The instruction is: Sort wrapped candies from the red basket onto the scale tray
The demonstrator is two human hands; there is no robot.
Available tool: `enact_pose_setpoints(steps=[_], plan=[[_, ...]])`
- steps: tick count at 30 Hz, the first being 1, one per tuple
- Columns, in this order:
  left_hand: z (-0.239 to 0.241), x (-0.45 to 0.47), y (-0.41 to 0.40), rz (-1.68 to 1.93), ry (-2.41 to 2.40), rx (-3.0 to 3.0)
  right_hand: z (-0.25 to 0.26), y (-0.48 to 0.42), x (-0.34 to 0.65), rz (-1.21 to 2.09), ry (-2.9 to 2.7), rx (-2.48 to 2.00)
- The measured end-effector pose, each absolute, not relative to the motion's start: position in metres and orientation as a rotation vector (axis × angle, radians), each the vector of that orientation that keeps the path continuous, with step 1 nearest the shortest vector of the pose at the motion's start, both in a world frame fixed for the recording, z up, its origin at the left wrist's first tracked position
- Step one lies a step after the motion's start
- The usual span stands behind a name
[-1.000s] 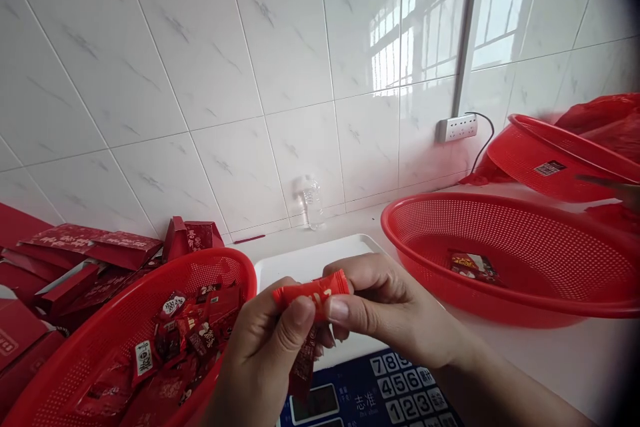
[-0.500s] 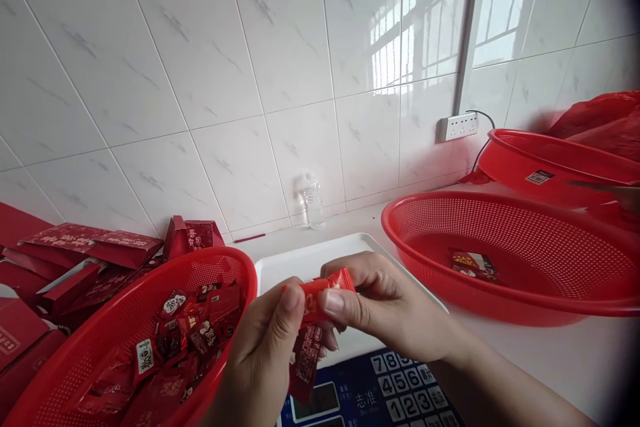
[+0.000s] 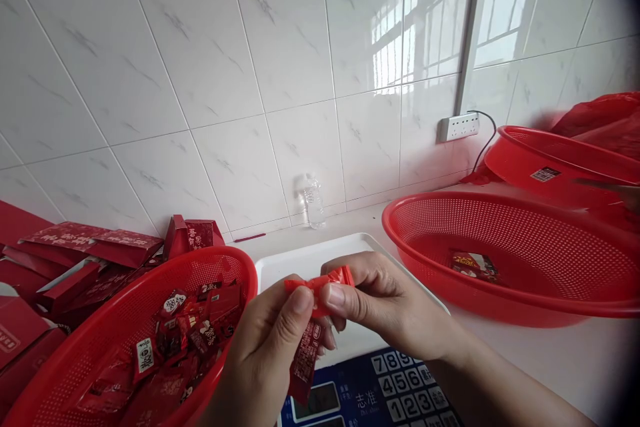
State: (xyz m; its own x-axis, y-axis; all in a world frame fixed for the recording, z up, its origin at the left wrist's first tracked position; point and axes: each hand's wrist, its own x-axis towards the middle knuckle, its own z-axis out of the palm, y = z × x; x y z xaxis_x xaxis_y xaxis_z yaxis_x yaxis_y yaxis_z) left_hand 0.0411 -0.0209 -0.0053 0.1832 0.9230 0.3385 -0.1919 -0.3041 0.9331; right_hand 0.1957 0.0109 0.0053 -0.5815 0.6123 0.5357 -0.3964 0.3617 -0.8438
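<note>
My left hand [image 3: 275,333] and my right hand [image 3: 377,297] meet over a digital scale [image 3: 365,397] with a white pan [image 3: 290,263]. Between both thumbs and fingers is a small bright red candy packet [image 3: 327,281], pinched at its two sides. A darker red packet [image 3: 303,363] with fine print hangs below it, under my left hand; which fingers keep it there is hidden. To the left stands a red basket [image 3: 235,260] with several red and dark wrapped packets [image 3: 173,340] in it.
Right of the scale, a red perforated basket [image 3: 530,213] holds a dark packet [image 3: 473,263]. Another red basket [image 3: 560,153] stands behind it. Red boxes [image 3: 125,247] are piled at the left. A clear bottle [image 3: 314,203] stands by the tiled wall, near a power strip [image 3: 459,127].
My left thumb has shifted right, closer to the right thumb on the bright red packet. Both hands stay over the scale, and the view has barely moved.
</note>
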Motion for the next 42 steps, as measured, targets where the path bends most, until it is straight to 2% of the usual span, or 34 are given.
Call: enact_pose_setpoints(steps=[6, 12, 18, 25, 29, 34, 37, 39, 42], plan=[[-0.011, 0.034, -0.017, 1.393, 0.795, 1.566, 0.006, 0.008, 0.199, 1.251, -1.756, -0.277], [-0.007, 0.039, -0.02, 1.329, 0.704, 1.397, 0.007, 0.012, 0.198, 1.352, -1.776, -0.232], [-0.005, 0.04, -0.018, 1.383, 0.767, 1.483, 0.006, 0.015, 0.2, 1.352, -1.783, -0.298], [0.001, 0.032, -0.006, 1.564, 0.88, 1.352, 0.013, 0.024, 0.22, 0.919, -1.724, -0.803], [0.005, 0.033, -0.005, 1.565, 0.858, 1.127, 0.014, 0.033, 0.229, 0.799, -1.879, -1.069], [-0.002, 0.037, -0.008, 1.536, 0.875, 1.224, 0.006, 0.045, 0.227, 0.406, -2.217, -1.413], [-0.005, 0.037, -0.006, 1.533, 0.878, 1.293, 0.004, 0.046, 0.225, 0.234, -2.191, -1.503], [-0.005, 0.038, -0.006, 1.539, 0.88, 1.293, 0.005, 0.044, 0.224, 0.351, -2.145, -1.369], [-0.004, 0.041, -0.005, 1.548, 0.856, 1.276, 0.008, 0.036, 0.22, 0.731, -2.155, -0.892]])
